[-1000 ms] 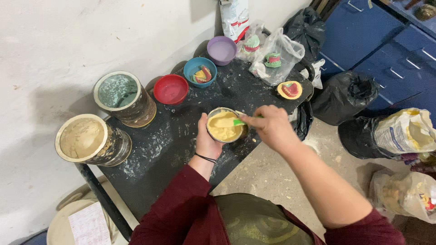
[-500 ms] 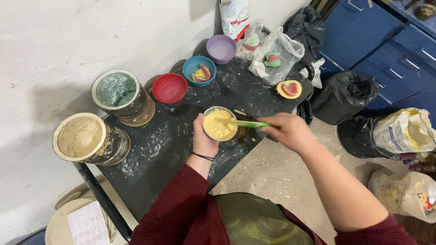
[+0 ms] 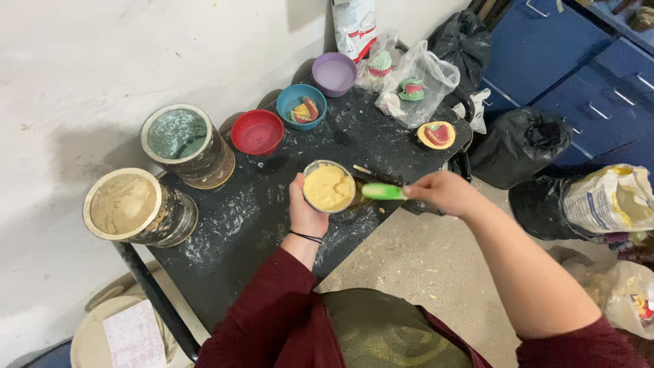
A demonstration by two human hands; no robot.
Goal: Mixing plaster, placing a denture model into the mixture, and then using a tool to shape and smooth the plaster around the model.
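At far left we see two round, paste-crusted tins, one of tan powder (image 3: 122, 203) and one of grey-green powder (image 3: 178, 133), on the dusty black bench (image 3: 231, 225), then glossy red (image 3: 257, 131), blue (image 3: 300, 105) and purple bowls (image 3: 334, 73). Our left hand (image 3: 304, 208) grips a mixing cup of smooth yellow paste (image 3: 328, 187) over the bench's middle, and our right hand (image 3: 446, 193) pinches a green-handled spatula (image 3: 383, 192) at its rim. Beyond lie a white printed pouch (image 3: 357, 22), clear bags holding denture models (image 3: 413, 87), and at far right an open white sack (image 3: 608, 199).

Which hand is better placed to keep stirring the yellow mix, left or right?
Right, probably. The right hand holds the green-handled spatula, its tip at the rim of the mixing bowl. The left hand is wrapped around the bowl, steadying it on the black table.
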